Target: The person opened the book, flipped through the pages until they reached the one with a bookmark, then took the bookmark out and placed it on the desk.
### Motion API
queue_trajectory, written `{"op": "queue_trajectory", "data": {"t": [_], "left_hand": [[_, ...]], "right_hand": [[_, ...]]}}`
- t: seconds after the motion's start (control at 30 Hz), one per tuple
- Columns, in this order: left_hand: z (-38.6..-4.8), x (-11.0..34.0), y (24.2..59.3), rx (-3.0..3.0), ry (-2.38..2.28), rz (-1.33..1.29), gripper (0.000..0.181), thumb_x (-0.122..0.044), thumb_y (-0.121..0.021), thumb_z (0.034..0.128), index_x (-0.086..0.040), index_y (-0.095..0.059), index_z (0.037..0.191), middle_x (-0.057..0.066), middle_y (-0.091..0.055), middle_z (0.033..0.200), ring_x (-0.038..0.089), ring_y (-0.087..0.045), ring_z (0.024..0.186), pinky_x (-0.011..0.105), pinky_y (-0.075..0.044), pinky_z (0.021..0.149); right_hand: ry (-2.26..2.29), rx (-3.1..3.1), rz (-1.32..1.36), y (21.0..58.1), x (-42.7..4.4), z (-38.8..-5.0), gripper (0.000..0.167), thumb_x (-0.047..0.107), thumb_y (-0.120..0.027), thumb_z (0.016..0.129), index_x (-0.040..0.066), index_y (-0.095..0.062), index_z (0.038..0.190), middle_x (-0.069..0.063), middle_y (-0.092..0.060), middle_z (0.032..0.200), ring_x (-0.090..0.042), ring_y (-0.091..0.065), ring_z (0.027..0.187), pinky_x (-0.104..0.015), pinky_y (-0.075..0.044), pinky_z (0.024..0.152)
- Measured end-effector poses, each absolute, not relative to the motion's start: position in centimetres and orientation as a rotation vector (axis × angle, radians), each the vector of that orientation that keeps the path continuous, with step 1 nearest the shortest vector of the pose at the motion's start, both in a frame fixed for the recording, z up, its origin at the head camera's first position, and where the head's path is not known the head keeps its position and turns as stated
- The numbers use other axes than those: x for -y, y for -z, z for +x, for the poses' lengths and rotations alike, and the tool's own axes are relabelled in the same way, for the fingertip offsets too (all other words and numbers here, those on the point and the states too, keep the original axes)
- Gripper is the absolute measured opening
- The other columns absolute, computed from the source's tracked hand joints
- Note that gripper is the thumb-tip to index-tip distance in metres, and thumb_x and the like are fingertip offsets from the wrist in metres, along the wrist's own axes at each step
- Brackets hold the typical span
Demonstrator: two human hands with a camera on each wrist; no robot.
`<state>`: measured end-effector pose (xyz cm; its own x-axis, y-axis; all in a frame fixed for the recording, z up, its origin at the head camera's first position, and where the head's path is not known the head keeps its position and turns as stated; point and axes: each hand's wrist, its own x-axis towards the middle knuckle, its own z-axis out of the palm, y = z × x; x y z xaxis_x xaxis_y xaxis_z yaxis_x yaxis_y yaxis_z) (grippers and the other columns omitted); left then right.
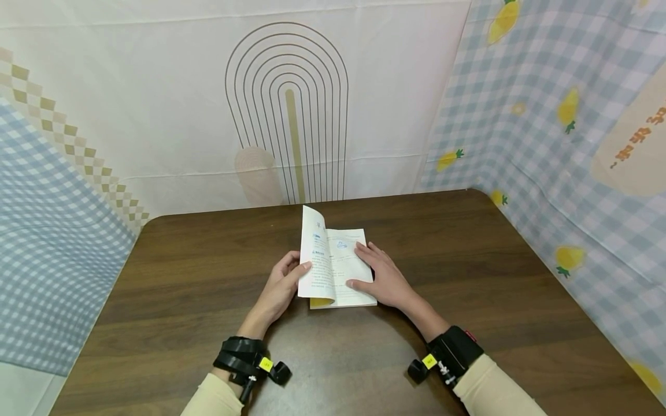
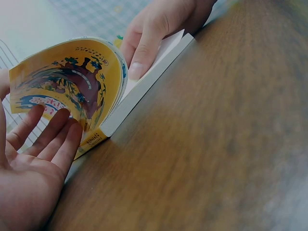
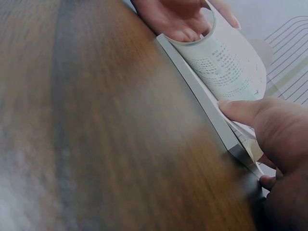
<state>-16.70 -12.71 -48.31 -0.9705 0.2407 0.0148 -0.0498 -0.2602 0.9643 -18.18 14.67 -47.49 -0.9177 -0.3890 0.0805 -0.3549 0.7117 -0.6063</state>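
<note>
A paperback book lies on the table with its left leaves and cover raised in a curve. My left hand holds this raised side at its outer edge, thumb over the printed page and fingers behind. In the left wrist view the yellow illustrated cover bends above the fingers of that hand. My right hand holds the right-hand side at its outer edge. The right thumb presses on the page while the other fingers lie along the upper page and the side edge. Part of these fingers is hidden in the right wrist view.
The brown wooden table extends around the book. A white cloth with arched lines hangs behind it, and blue checked cloths hang at the sides. Black camera straps circle both wrists.
</note>
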Motion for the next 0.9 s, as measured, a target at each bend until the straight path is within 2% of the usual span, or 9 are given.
{"op": "queue_trajectory", "data": {"t": [0.37, 0.9], "left_hand": [[-16.68, 12.7, 48.3, -1.791, -2.337, 0.247, 0.037, -0.016, -0.061, 0.1071, 0.005, -0.05, 0.135, 0.017, -0.06, 0.128, 0.022, -0.063, 0.106, 0.028, -0.056, 0.083], [-16.66, 12.68, 48.28, -1.788, -2.339, 0.245, 0.035, -0.014, -0.06, 0.1073, 0.005, -0.05, 0.135, 0.017, -0.06, 0.127, 0.022, -0.063, 0.106, 0.028, -0.056, 0.083]], "right_hand": [[0.996, -2.855, -0.591, 47.28, -14.69, -17.97, 0.081, 0.045, -0.079, 0.095, 0.005, -0.047, 0.159, -0.014, -0.024, 0.174, -0.037, -0.017, 0.161, -0.066, -0.022, 0.123], [1.043, -2.864, -0.602, 47.54, -14.75, -17.93, 0.073, 0.052, -0.066, 0.101, 0.01, -0.05, 0.158, -0.013, -0.025, 0.174, -0.036, -0.018, 0.161, -0.067, -0.021, 0.122]]}}
